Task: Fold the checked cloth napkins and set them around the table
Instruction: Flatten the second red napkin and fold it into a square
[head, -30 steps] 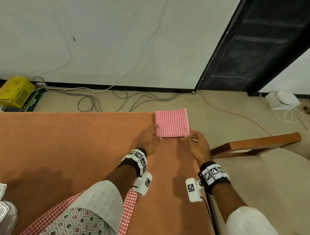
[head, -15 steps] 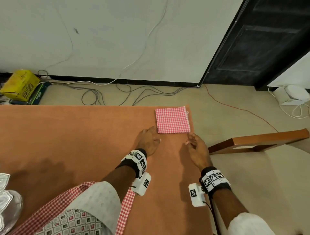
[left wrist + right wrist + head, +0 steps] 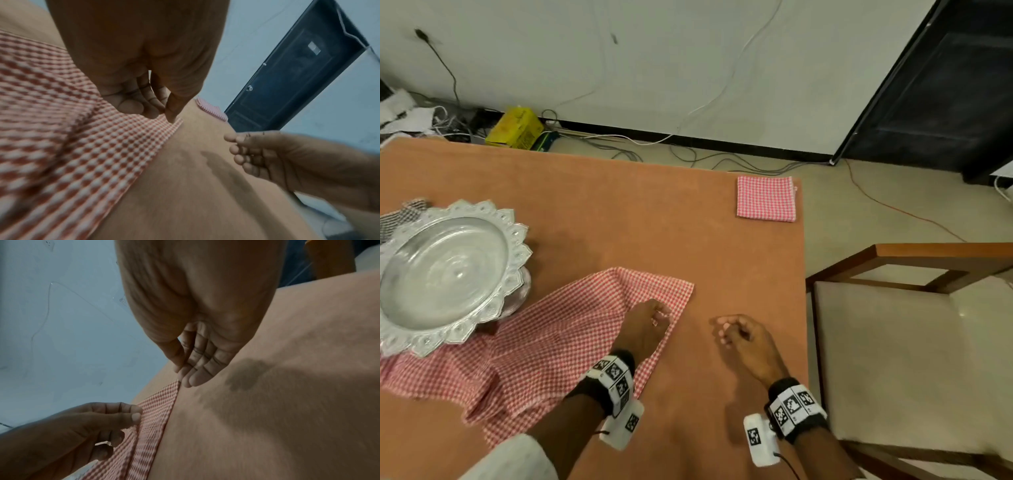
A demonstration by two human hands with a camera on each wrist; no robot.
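folded napkin (image 3: 766,198): red/white check, folded to a neat flat square; lay at far right corner of bench (image 3: 619,212), its right edge right at the bench edge, well apart from the other cloth.
open napkin (image 3: 544,342): same red/white check, unfolded, rumpled w/ creases; spread over near-left part of bench, left portion tucked under silver tray (image 3: 445,270); right corner area lay flat, pinched by left hand (image 3: 645,325).

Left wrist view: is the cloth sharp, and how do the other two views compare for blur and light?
Left wrist: unfolded napkin smeared near the lens, dim overall. Right wrist: dim, slightly soft; hand shadow on the table. Head: bright, fairly sharp, wide-angle bending; mild glare on the silver tray.
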